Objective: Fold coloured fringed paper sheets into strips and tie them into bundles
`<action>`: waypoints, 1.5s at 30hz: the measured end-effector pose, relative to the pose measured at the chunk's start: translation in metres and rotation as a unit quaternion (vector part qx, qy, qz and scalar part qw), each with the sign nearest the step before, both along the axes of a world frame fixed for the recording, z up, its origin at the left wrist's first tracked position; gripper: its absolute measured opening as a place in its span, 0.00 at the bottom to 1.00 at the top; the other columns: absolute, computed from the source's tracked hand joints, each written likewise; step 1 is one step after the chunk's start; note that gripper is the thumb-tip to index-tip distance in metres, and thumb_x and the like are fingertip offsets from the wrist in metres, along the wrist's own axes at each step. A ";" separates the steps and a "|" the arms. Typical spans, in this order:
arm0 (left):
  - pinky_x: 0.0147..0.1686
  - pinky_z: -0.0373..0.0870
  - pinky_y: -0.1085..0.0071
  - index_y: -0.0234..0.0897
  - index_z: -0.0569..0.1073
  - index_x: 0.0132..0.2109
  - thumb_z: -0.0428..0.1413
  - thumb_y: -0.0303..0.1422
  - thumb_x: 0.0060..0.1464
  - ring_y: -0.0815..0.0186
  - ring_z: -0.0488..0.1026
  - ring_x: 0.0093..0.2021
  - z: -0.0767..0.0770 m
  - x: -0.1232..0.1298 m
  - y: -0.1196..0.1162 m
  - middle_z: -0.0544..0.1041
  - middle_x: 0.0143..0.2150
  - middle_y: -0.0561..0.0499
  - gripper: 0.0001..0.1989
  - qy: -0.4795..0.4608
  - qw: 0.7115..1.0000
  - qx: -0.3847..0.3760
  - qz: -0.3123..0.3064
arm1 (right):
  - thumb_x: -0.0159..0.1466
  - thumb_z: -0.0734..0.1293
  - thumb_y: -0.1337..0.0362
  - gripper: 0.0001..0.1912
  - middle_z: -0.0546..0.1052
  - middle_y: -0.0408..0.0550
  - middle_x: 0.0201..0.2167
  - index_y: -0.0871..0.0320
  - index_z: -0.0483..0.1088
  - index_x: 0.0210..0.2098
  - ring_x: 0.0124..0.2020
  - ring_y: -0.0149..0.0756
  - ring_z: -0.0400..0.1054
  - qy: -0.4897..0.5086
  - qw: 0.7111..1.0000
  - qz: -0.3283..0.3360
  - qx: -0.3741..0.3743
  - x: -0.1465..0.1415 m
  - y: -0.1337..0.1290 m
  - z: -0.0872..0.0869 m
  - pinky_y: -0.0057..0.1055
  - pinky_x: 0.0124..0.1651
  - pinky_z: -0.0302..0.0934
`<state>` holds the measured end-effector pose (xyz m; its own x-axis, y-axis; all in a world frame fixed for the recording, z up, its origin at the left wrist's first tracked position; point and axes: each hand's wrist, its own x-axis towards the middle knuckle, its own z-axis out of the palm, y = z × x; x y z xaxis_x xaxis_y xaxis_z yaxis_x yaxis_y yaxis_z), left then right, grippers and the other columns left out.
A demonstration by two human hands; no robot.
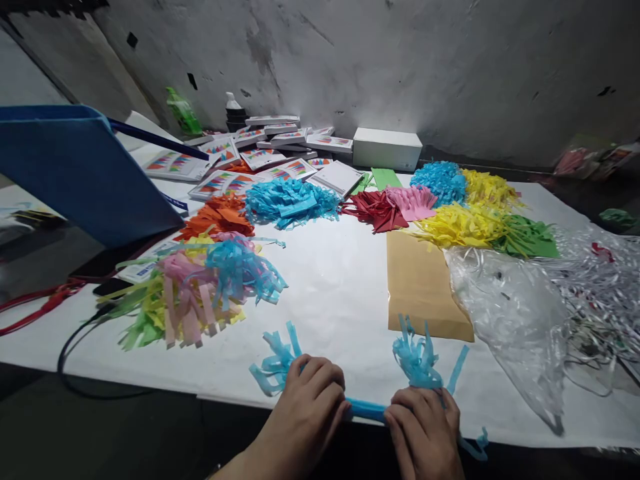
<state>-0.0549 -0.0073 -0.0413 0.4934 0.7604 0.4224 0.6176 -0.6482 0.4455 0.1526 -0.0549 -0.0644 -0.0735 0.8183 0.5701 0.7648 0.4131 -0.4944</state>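
Note:
Both hands grip one blue tissue-paper tassel (367, 409) at the front edge of the white-covered table. Its middle is rolled into a narrow band stretched between them, and fringed strips fan out past each hand. My left hand (313, 400) is closed over the left part of the band. On the right part, my right hand (425, 423) is closed with fingers curled around it. One loose blue strip (475, 447) hangs by the right hand at the table edge. The undersides of the fingers are hidden.
Mixed-colour tassels (190, 293) lie at left, near a blue stand (90, 173) and a black cable (63, 363). Behind are a blue bundle (293, 203), flat boxes (285, 170) and a white box (387, 148). Brown paper (425, 287), yellow tassels (463, 227) and a clear plastic bag (510, 307) lie right.

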 end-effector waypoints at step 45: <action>0.38 0.53 0.63 0.38 0.70 0.33 0.54 0.22 0.61 0.62 0.67 0.34 0.005 0.019 0.003 0.74 0.32 0.53 0.09 0.108 0.990 -0.090 -0.015 | 0.68 0.63 0.69 0.10 0.82 0.42 0.36 0.56 0.77 0.41 0.44 0.41 0.76 -0.078 0.992 -0.045 0.089 -0.016 -0.011 -0.007 0.53 0.71 0.35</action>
<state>-0.0359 -0.0044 -0.0366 0.5806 0.7976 0.1633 0.6934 -0.5896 0.4142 0.1367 -0.0654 -0.0712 -0.1035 0.7127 0.6937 0.8635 0.4106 -0.2930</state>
